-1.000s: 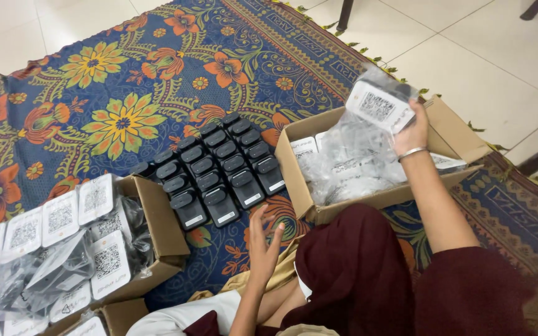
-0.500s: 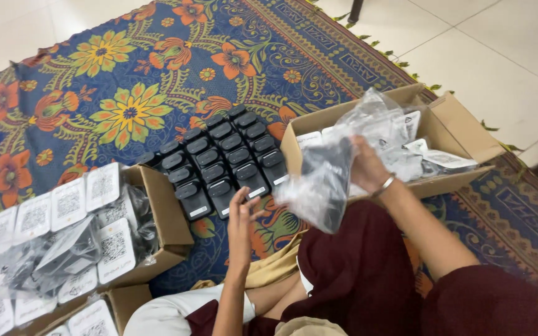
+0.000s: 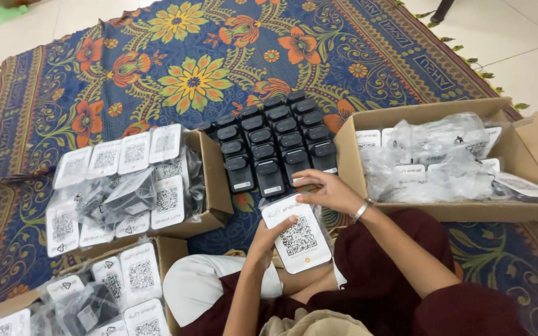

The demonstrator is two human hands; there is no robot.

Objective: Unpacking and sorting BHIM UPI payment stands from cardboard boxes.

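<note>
Head view: left hand grips the near-left edge of a clear plastic bag with a white rounded card inside, square code pattern printed on it. Right hand curls over the bag's far edge, fingers pinching the crinkly plastic; metal bangle on that wrist. Bag sits over the person's lap, just near of a block of black devices: matte, boxy, rounded corners, laid in tight rows on the rug. Rug is woven, blue with orange and yellow flowers, fringe at far right. Open cardboard box at right holds loose, glossy bagged units. Second cardboard box at left is packed with similar bagged cards, white faces up. Third cardboard box near left, same contents. Pale tile floor beyond the rug.
</note>
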